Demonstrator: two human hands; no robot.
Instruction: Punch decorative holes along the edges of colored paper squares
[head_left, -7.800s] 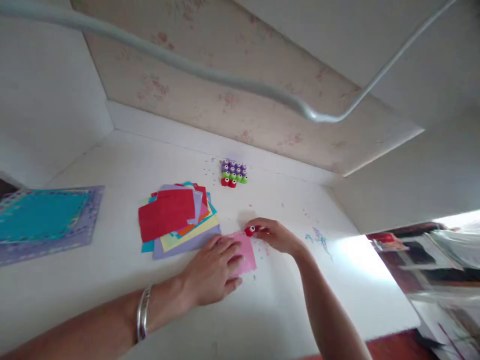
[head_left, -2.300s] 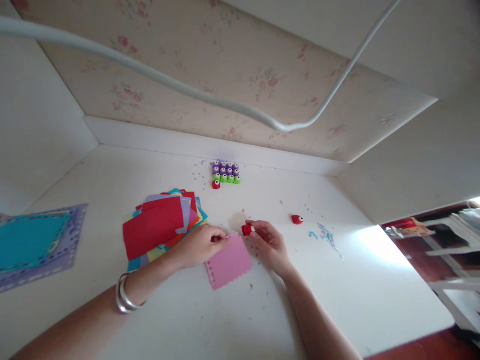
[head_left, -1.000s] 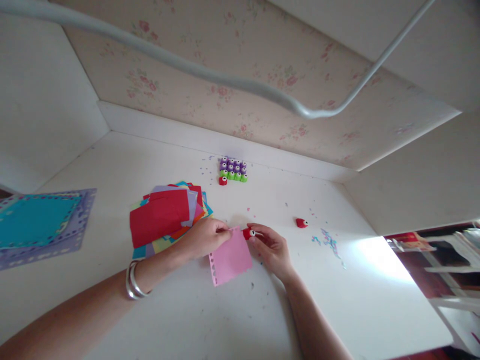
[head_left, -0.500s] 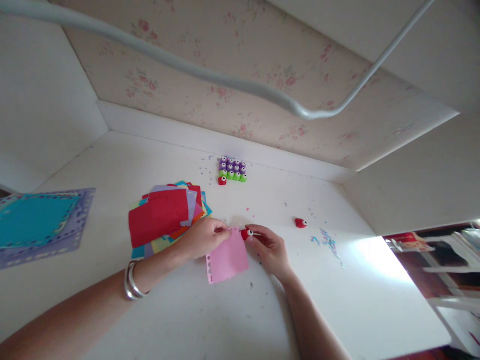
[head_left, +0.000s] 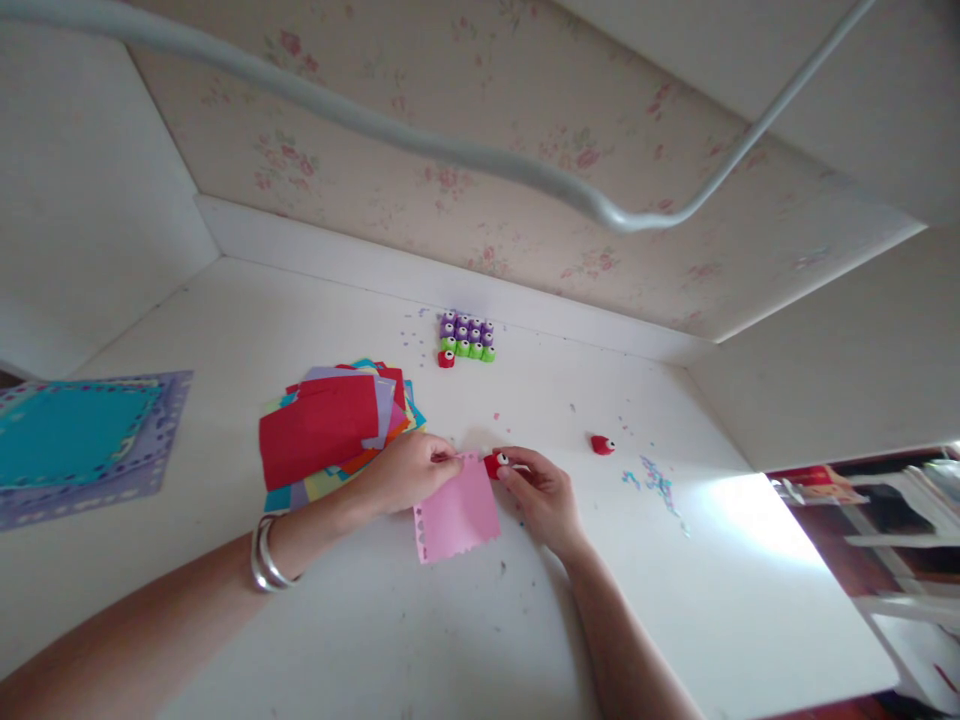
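My left hand pinches the top edge of a pink paper sheet. Shapes are punched out along the sheet's left side, and its lower edge looks notched. A small red paper punch with a white and black top sits at the sheet's upper right corner. Thumb and fingers of my right hand are closed around that punch. Just left of my left hand lies a pile of coloured paper sheets, with a red one on top.
Purple and green punches stand in rows near the back wall, a red punch in front. Another red punch lies to the right, near paper bits. Punched blue and purple sheets lie far left. A white rail crosses above.
The red punch in my right hand has tilted slightly at the paper's corner. Both hands stay in nearly the same place, and the view has shifted a little.
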